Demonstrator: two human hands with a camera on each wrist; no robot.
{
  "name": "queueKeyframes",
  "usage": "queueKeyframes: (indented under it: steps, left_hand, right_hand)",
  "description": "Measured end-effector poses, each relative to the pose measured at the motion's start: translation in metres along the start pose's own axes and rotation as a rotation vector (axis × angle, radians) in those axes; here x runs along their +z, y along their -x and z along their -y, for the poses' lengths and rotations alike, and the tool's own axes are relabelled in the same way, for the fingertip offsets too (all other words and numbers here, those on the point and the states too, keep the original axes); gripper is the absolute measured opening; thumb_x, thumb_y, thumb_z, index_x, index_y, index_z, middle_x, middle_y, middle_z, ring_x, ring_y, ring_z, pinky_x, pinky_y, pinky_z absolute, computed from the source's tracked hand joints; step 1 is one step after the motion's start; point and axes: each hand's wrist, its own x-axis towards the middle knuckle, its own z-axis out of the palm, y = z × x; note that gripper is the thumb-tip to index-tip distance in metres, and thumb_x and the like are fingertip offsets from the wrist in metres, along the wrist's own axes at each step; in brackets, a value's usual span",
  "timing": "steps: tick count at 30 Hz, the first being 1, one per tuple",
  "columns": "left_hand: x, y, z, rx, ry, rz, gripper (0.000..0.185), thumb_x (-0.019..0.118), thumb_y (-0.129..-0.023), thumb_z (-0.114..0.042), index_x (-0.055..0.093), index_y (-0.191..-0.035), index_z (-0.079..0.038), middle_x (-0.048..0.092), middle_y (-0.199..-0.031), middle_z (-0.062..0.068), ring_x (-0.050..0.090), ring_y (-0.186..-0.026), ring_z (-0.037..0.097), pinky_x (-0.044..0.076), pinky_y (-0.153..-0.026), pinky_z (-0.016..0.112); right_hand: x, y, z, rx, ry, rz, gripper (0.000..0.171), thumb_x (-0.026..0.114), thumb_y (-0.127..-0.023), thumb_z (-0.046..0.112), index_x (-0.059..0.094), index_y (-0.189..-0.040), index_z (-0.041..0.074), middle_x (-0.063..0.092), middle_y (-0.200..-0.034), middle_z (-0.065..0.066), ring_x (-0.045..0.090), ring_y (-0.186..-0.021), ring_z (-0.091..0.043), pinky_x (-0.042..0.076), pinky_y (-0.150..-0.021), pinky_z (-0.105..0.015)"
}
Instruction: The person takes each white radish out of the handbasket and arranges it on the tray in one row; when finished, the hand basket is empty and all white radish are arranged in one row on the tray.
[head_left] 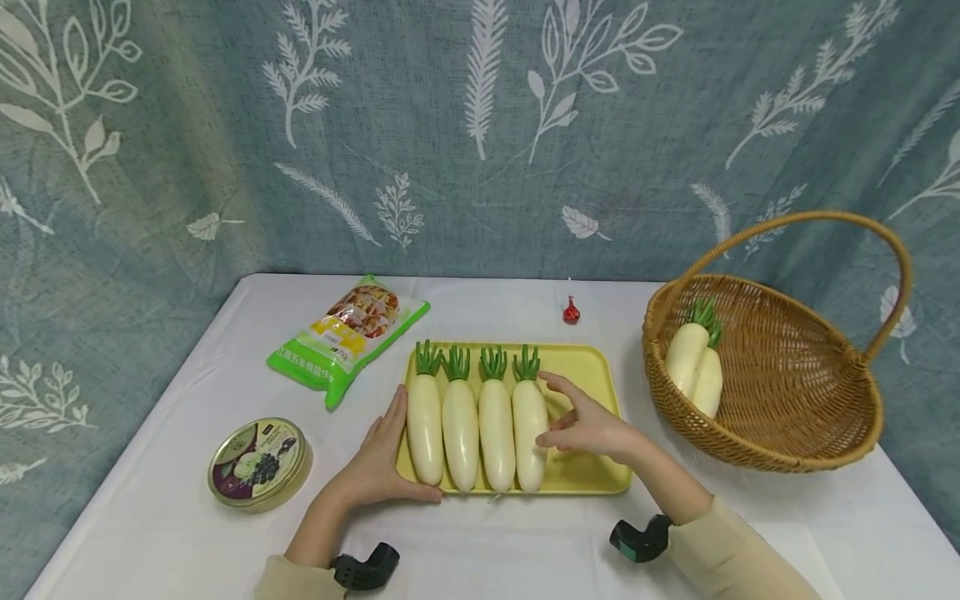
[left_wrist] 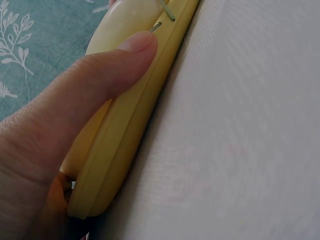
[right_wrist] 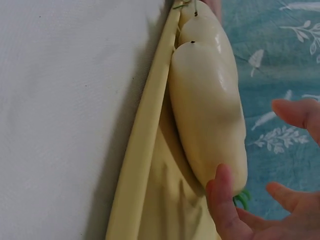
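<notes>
Several white radishes [head_left: 461, 435] with green leaf stubs lie side by side on a yellow tray [head_left: 585, 479], leaves toward the back. My left hand [head_left: 378, 462] spans the tray's front left corner, its fingers straight along the leftmost radish. In the left wrist view the thumb [left_wrist: 117, 67] rests over the tray's rim, close to the radish tips. My right hand [head_left: 592, 429] hovers over the right part of the tray with fingers spread and bent a little. It is beside the rightmost radish [right_wrist: 210, 110], its fingertips near or touching it.
A wicker basket [head_left: 795, 375] with a tall handle stands at the right, more radishes [head_left: 693, 367] inside. At the left are a green and white food bag [head_left: 348, 333] and a round tin [head_left: 258, 462]. A small red ornament [head_left: 571, 311] lies behind the tray.
</notes>
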Motion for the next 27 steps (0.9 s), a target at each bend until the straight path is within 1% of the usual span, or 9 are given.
queueKeyframes:
  steps: [5, 12, 17, 23, 27]
  left_hand:
    - [0.0, -0.001, 0.0, 0.002, 0.009, 0.0, 0.142, 0.086, -0.051, -0.048, -0.01, -0.143, 0.001, -0.006, -0.151, 0.019, 0.0, -0.138, 0.031, 0.0, -0.109, 0.05]
    - [0.0, 0.0, 0.001, -0.003, -0.001, 0.006, 0.142, 0.085, -0.051, -0.049, -0.011, -0.143, 0.002, -0.007, -0.151, 0.019, 0.0, -0.138, 0.031, 0.0, -0.109, 0.049]
    - [0.0, 0.0, 0.001, 0.005, 0.003, 0.004, 0.141, 0.085, -0.052, -0.047, -0.011, -0.143, 0.003, -0.006, -0.15, 0.021, 0.0, -0.138, 0.032, 0.0, -0.109, 0.051]
    - [0.001, 0.0, 0.002, 0.005, -0.002, 0.005, 0.142, 0.085, -0.052, -0.049, -0.011, -0.143, 0.002, -0.007, -0.15, 0.02, 0.0, -0.138, 0.031, 0.0, -0.109, 0.05]
    - [0.001, 0.0, 0.002, 0.007, 0.001, 0.001, 0.142, 0.085, -0.052, -0.049, -0.011, -0.143, 0.002, -0.007, -0.15, 0.02, 0.0, -0.138, 0.032, 0.0, -0.109, 0.051]
  right_hand:
    - [-0.004, 0.005, 0.004, -0.014, 0.017, -0.018, 0.087, 0.072, -0.077, 0.012, 0.019, -0.146, 0.013, 0.015, -0.147, -0.022, 0.058, -0.086, -0.021, 0.053, -0.069, -0.034]
    - [-0.011, 0.015, 0.01, -0.059, 0.015, -0.012, 0.085, 0.069, -0.08, 0.014, 0.017, -0.146, 0.011, 0.014, -0.147, -0.022, 0.057, -0.09, -0.024, 0.052, -0.072, -0.035]
    - [-0.017, 0.022, 0.015, -0.077, 0.063, -0.028, 0.085, 0.069, -0.08, 0.016, 0.017, -0.147, 0.013, 0.015, -0.147, -0.022, 0.056, -0.094, -0.024, 0.049, -0.074, -0.032]
    - [-0.025, 0.03, 0.02, -0.066, 0.107, -0.033, 0.085, 0.069, -0.08, 0.02, 0.016, -0.147, 0.016, 0.017, -0.147, -0.02, 0.056, -0.096, -0.024, 0.047, -0.076, -0.033]
    - [-0.029, 0.036, 0.025, -0.084, 0.133, -0.036, 0.086, 0.07, -0.08, 0.021, 0.016, -0.147, 0.017, 0.019, -0.146, -0.021, 0.057, -0.096, -0.025, 0.048, -0.075, -0.034]
